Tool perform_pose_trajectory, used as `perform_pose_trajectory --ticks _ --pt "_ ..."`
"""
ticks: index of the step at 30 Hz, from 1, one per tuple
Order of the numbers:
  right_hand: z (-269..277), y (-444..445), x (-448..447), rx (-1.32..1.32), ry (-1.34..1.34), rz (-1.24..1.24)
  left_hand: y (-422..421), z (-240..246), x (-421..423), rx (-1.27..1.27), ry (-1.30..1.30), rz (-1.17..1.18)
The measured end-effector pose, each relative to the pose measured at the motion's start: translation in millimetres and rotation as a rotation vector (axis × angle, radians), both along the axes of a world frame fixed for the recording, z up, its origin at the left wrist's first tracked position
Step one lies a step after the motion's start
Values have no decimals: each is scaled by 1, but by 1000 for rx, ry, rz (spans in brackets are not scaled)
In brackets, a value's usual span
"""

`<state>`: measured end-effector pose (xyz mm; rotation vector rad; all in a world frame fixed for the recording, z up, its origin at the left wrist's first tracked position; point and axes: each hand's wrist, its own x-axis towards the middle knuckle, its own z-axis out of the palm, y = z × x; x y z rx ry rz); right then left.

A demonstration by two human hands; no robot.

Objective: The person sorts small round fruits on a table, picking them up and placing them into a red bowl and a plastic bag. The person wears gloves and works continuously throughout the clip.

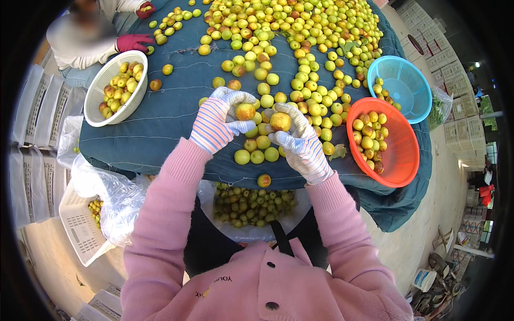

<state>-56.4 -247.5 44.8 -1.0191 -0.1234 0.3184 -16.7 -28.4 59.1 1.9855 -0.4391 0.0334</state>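
Observation:
My left hand, in a striped knit glove, holds a yellow jujube fruit with a reddish-brown blush between thumb and fingers. A second blushed fruit sits in the fingers of my right hand, gloved the same way. Both hands are raised over the near part of a table covered with a dark blue quilted cloth. Beneath and between them lie several loose green-yellow fruits. One browned fruit rests alone at the table's near edge.
A white basket stands left; red and blue baskets stand right, all holding fruit. A large fruit pile covers the far side. Below the edge is a lined container of fruit. A co-worker's red-gloved hand is far left.

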Motion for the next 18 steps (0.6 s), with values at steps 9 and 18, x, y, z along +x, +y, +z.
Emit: perform_pose_trajectory --ticks 9,18 --pt "-5 -15 -13 456 214 102 -5 -3 -2 3 32 1" --pt "-21 -18 -20 394 294 -30 -12 1 -5 118 -138 -3"
